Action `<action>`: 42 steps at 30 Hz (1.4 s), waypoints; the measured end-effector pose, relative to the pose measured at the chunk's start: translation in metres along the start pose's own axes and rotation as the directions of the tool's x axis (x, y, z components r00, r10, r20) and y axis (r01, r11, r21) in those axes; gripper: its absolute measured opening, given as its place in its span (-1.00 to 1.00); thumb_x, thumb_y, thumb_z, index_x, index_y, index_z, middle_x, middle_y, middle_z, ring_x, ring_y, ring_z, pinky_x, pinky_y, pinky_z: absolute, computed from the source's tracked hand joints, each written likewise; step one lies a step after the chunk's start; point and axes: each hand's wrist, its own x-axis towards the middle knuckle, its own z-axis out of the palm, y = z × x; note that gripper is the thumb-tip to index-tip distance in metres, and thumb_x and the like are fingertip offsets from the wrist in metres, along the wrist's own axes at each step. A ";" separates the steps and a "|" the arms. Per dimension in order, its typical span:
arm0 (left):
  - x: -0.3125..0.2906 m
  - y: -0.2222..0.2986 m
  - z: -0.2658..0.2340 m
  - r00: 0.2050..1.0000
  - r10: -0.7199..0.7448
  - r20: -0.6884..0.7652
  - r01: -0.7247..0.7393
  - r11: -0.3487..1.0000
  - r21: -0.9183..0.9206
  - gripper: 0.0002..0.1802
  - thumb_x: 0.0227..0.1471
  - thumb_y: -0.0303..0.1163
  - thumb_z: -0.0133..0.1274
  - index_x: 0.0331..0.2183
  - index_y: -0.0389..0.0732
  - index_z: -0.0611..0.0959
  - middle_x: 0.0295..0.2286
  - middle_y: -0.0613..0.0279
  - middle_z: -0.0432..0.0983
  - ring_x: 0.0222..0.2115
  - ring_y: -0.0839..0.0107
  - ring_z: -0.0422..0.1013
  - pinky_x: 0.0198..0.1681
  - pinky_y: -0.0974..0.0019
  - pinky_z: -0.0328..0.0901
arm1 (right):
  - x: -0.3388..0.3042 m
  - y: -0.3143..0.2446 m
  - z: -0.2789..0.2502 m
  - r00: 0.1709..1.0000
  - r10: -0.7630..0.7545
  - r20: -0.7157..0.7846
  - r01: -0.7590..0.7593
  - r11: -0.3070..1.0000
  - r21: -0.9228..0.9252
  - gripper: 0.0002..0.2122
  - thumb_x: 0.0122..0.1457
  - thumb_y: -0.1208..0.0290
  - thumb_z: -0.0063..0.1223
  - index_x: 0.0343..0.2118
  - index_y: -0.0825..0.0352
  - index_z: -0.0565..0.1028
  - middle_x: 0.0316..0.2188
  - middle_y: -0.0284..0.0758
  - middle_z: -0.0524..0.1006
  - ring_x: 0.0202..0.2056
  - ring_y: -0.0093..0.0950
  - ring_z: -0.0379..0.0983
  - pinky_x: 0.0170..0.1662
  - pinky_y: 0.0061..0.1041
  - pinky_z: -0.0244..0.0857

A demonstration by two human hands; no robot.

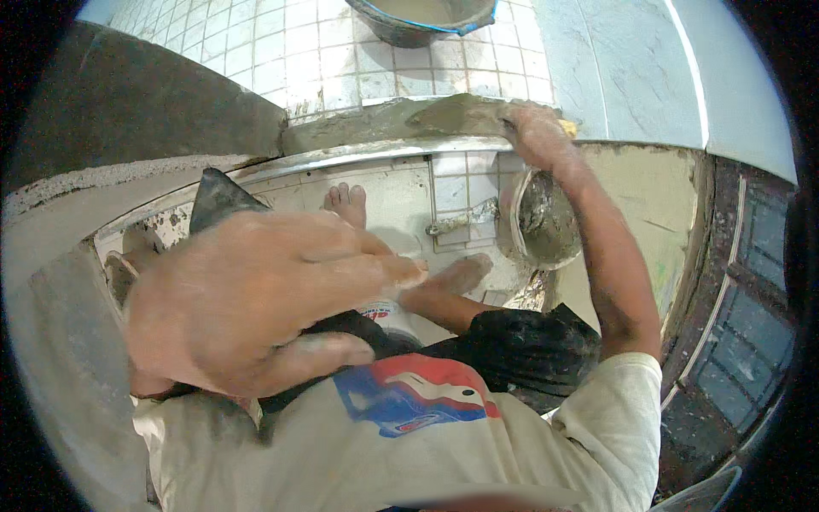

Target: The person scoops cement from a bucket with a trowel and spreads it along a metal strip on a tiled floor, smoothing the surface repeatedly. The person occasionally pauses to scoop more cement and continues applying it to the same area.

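My right hand (pixel 539 132) is closed at the far end of a narrow ledge (pixel 341 130) smeared with wet grey mortar. It grips a trowel (pixel 456 117) whose blade, coated in mortar, lies on the ledge and points left. A bit of yellow, seemingly the handle's end, shows beyond the hand. Below my right forearm stands a bucket (pixel 546 224) with grey mortar inside. Large and close in view, my left hand (pixel 256 294) is raised with the thumb and a finger stretched apart. Nothing shows in it; the other fingers are partly hidden.
A pale metal-like strip (pixel 375 156) runs along the ledge's near edge. Past it, a dark bucket (pixel 418 30) with a blue rim sits on white tiles (pixel 333 55). My bare feet (pixel 345 205) are on the near floor. A dark wall block (pixel 145 102) stands left, a framed panel (pixel 742 341) right.
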 end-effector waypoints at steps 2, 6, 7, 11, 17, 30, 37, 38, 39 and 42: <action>-0.007 -0.018 -0.013 0.998 0.011 -0.058 -0.014 0.999 -0.039 -0.44 0.13 -0.20 0.20 0.08 -0.34 0.60 -0.06 -0.07 0.62 -0.02 0.00 0.54 0.07 0.05 0.38 | 0.020 -0.001 0.032 0.998 -0.008 -0.058 0.006 0.999 -0.033 -0.73 0.23 0.33 0.16 -0.04 0.28 0.59 -0.19 -0.03 0.61 -0.05 -0.01 0.52 0.04 -0.03 0.33; 0.011 -0.101 0.007 0.938 -0.248 -0.243 0.146 0.917 -0.373 -0.54 0.21 -0.20 0.10 -0.01 -0.36 0.67 -0.16 -0.11 0.63 -0.14 -0.04 0.52 0.01 0.14 0.39 | 0.028 -0.009 0.055 0.999 0.038 0.006 -0.037 0.998 -0.043 -0.69 0.25 0.30 0.14 0.02 0.25 0.58 -0.07 -0.05 0.59 0.04 -0.03 0.48 0.12 0.02 0.29; 0.022 -0.131 0.021 0.914 -0.294 -0.280 0.156 0.890 -0.428 -0.55 0.25 -0.16 0.03 -0.05 -0.35 0.68 -0.16 -0.13 0.63 -0.13 -0.06 0.52 0.02 0.13 0.38 | 0.032 -0.010 0.060 0.998 0.044 0.035 -0.042 0.998 -0.048 -0.67 0.26 0.26 0.12 0.05 0.23 0.57 0.03 -0.06 0.54 0.13 -0.06 0.43 0.20 0.03 0.24; 0.078 -0.238 0.053 0.734 -0.461 -0.498 0.405 0.887 -0.222 -0.42 0.40 -0.03 -0.20 -0.02 -0.34 0.65 -0.07 -0.05 0.64 -0.05 0.08 0.50 0.15 0.19 0.30 | 0.038 -0.006 0.083 0.995 0.070 0.073 -0.066 0.996 -0.063 -0.64 0.29 0.20 0.06 0.10 0.19 0.54 0.24 -0.10 0.46 0.29 -0.12 0.34 0.35 0.05 0.14; 0.144 -0.342 0.060 0.731 -0.505 -0.459 0.519 0.848 -0.107 -0.25 0.37 0.18 -0.29 0.06 -0.29 0.65 -0.05 -0.10 0.64 0.01 -0.02 0.50 0.18 0.12 0.30 | 0.038 -0.026 0.062 0.990 0.078 0.120 -0.065 0.991 -0.115 -0.66 0.30 0.25 0.01 0.08 0.23 0.56 0.18 -0.10 0.50 0.23 -0.12 0.39 0.31 -0.02 0.18; 0.164 -0.393 0.071 0.782 -0.543 -0.305 0.530 0.838 -0.134 -0.03 0.30 0.39 -0.46 -0.02 -0.26 0.73 -0.02 -0.20 0.61 0.06 -0.10 0.47 0.22 0.00 0.24 | 0.029 -0.019 0.068 0.996 0.080 -0.046 -0.082 0.995 -0.048 -0.78 0.25 0.33 0.15 -0.09 0.25 0.58 -0.21 -0.16 0.54 -0.02 -0.10 0.46 0.06 -0.07 0.29; 0.166 -0.381 0.067 0.777 -0.551 -0.304 0.551 0.829 -0.094 -0.06 0.33 0.34 -0.41 -0.19 -0.29 0.79 -0.16 -0.16 0.68 -0.07 -0.04 0.55 0.14 0.04 0.31 | 0.031 -0.020 0.066 0.990 0.134 -0.055 -0.135 0.990 -0.029 -0.77 0.24 0.32 0.17 -0.08 0.23 0.59 -0.23 -0.16 0.55 -0.06 -0.10 0.49 0.02 -0.09 0.33; 0.166 -0.377 0.066 0.777 -0.555 -0.298 0.548 0.829 -0.115 -0.06 0.33 0.34 -0.41 -0.20 -0.29 0.79 -0.17 -0.16 0.68 -0.08 -0.04 0.55 0.13 0.04 0.31 | 0.029 -0.014 0.071 0.988 0.136 -0.070 -0.138 0.990 -0.024 -0.77 0.23 0.33 0.17 -0.07 0.23 0.59 -0.23 -0.16 0.55 -0.07 -0.10 0.49 0.01 -0.09 0.33; 0.166 -0.374 0.063 0.776 -0.559 -0.291 0.545 0.827 -0.136 -0.06 0.33 0.34 -0.40 -0.20 -0.30 0.79 -0.18 -0.16 0.68 -0.08 -0.04 0.55 0.12 0.04 0.32 | 0.027 -0.009 0.075 0.987 0.138 -0.085 -0.140 0.990 -0.018 -0.76 0.23 0.33 0.17 -0.06 0.23 0.59 -0.23 -0.16 0.55 -0.07 -0.10 0.49 0.01 -0.09 0.33; 0.166 -0.374 0.064 0.757 -0.582 -0.296 0.566 0.811 -0.148 -0.07 0.33 0.34 -0.39 -0.21 -0.30 0.79 -0.19 -0.16 0.68 -0.10 -0.04 0.56 0.10 0.05 0.33 | 0.024 -0.006 0.075 0.983 0.139 -0.121 -0.141 0.990 -0.003 -0.75 0.23 0.34 0.16 -0.05 0.22 0.60 -0.23 -0.16 0.55 -0.09 -0.09 0.49 0.00 -0.07 0.34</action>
